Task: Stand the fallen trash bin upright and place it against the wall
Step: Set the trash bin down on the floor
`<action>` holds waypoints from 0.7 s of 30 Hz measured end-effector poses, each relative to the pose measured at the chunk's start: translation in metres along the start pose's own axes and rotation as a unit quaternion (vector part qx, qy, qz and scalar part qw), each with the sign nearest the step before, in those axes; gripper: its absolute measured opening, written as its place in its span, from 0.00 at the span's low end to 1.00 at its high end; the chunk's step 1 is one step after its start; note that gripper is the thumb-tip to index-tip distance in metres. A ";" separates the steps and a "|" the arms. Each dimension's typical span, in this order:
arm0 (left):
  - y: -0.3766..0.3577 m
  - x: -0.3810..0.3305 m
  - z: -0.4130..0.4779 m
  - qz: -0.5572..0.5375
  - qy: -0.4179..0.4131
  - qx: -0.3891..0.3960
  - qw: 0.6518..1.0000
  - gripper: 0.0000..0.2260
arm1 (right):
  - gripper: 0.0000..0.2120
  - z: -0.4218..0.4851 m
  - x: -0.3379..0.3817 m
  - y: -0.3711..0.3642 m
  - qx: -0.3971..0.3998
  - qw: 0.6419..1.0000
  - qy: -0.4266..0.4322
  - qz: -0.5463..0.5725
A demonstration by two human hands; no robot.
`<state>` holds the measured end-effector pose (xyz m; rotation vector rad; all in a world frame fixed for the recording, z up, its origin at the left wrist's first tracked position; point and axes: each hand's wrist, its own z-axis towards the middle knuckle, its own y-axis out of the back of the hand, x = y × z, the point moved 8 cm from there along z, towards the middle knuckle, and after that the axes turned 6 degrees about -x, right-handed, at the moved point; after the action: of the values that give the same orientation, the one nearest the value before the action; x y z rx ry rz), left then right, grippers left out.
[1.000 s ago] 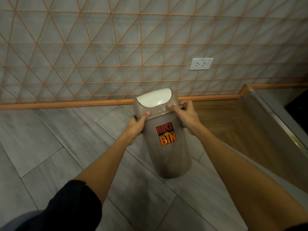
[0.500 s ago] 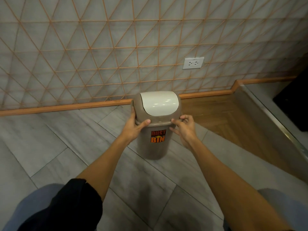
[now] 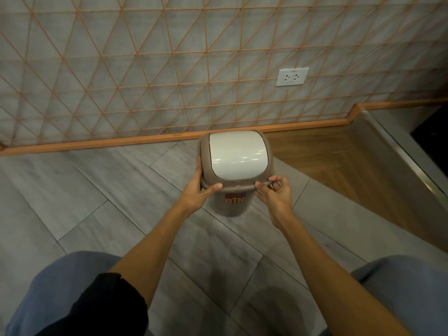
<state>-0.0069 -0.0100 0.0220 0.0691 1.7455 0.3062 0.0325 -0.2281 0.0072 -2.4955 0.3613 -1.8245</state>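
Note:
The taupe trash bin [image 3: 238, 151] with a white swing lid stands upright on the grey floor, a short way in front of the wall [image 3: 169, 69] and its orange baseboard. An orange label shows low on its front. My left hand [image 3: 197, 192] grips the lid rim on the left side, thumb across the front. My right hand [image 3: 275, 195] pinches the rim at the front right. Whether the bin's back touches the wall I cannot tell.
A white wall socket [image 3: 292, 76] sits to the upper right. A wooden floor strip [image 3: 327, 154] and a raised grey ledge with a metal edge [image 3: 400, 151] lie to the right. My knees in blue trousers [image 3: 63, 292] show at the bottom.
The bin went from tilted and lifted to upright, and moved toward the wall. Both hands stayed on its rim. My view rose, so I look down on the lid.

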 end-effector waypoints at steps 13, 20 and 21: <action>-0.011 -0.037 -0.043 0.094 -0.075 -0.203 0.972 0.46 | 0.48 -0.016 0.035 -0.016 0.028 0.919 0.216 -0.328; -0.030 -0.016 -0.033 0.069 -0.091 -0.225 0.968 0.47 | 0.54 -0.020 0.015 -0.029 0.056 0.912 0.274 -0.300; -0.028 -0.010 -0.030 0.068 -0.091 -0.231 0.966 0.45 | 0.53 -0.020 0.012 -0.029 0.051 0.914 0.277 -0.291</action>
<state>-0.0303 -0.0443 0.0300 -0.1189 1.4521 0.7773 0.0224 -0.1997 0.0291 -2.0996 -0.5309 -2.6723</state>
